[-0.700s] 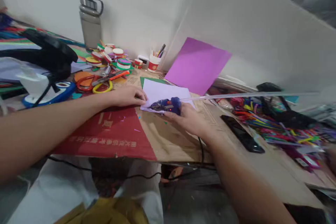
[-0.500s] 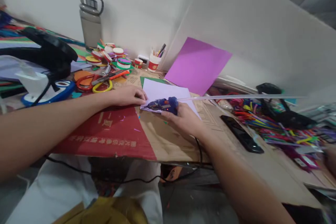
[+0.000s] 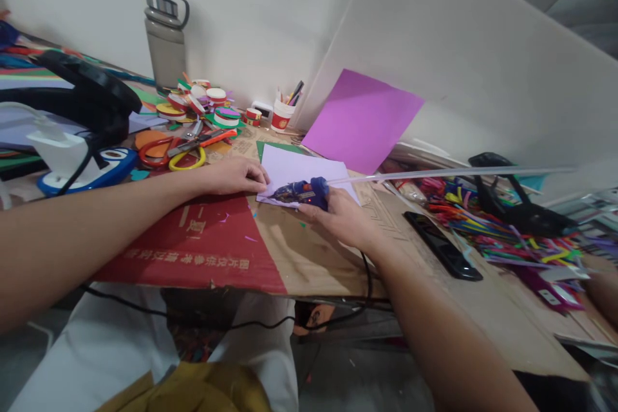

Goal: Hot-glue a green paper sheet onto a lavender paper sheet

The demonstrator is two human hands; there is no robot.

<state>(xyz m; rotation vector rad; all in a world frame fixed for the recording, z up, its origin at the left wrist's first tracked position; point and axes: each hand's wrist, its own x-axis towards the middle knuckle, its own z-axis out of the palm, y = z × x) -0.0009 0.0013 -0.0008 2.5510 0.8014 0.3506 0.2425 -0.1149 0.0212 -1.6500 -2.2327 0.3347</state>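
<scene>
So we've got the cardboard [image 3: 313,264] under everything, with the lilac paper [image 3: 294,162] flat on it, right in front of us. The glue gun [image 3: 313,192] lies low over the paper's near edge, long axis running roughly left to right, nozzle toward our left fingertips and just beside them. The clear glue stick [image 3: 434,174] trails out its back, off to the right. Our right hand [image 3: 350,222] has it, fingers closed round the body. Our left hand [image 3: 234,176] has curled fingers, tips down on the paper's left corner; can't tell if they're pinching.
</scene>
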